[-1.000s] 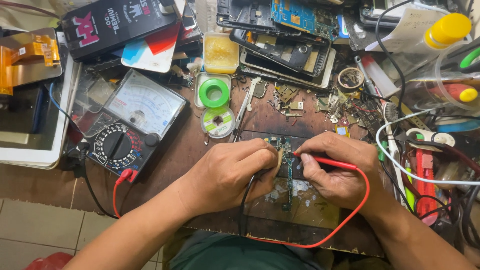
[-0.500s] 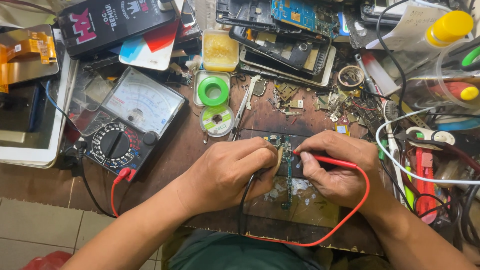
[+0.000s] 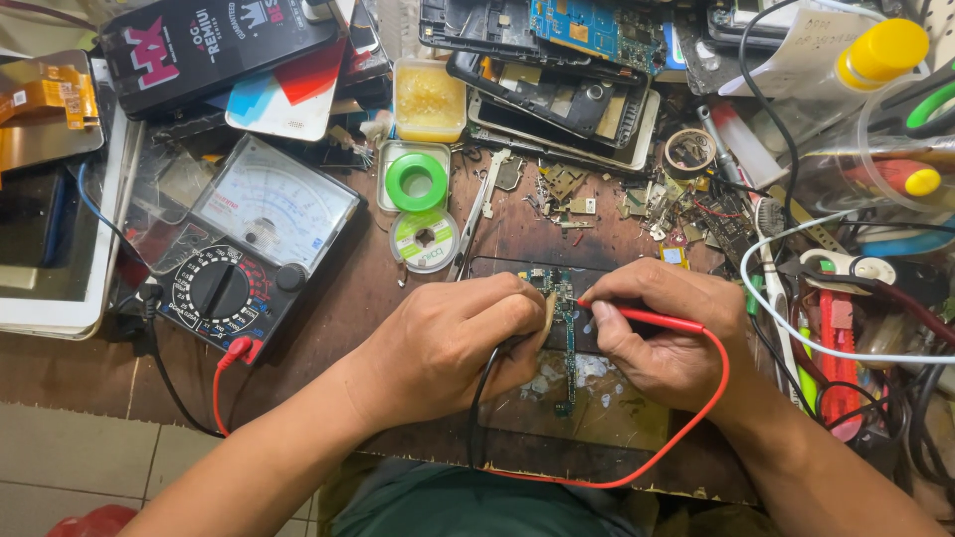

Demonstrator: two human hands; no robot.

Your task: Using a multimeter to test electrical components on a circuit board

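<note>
A narrow green circuit board [image 3: 567,343] lies on a dark glass panel [image 3: 597,423] at the front of the brown workbench. My left hand [image 3: 448,343] is closed around a black test probe whose black lead [image 3: 476,418] runs down toward me. My right hand [image 3: 667,338] pinches a red test probe [image 3: 642,318], tip touching the board's upper part. Its red lead [image 3: 686,438] loops round below my wrists. Both leads belong to an analogue multimeter [image 3: 244,249] lying at the left.
Two solder-wick spools [image 3: 418,182] sit above my left hand, with tweezers [image 3: 477,214] beside them. Opened phones and boards [image 3: 557,70] crowd the back. Screwdrivers, cables and a red cutter [image 3: 831,348] fill the right side. A white tablet [image 3: 55,249] lies at far left.
Both hands stay on the board with the probes. The view has shifted very slightly; nothing else has moved.
</note>
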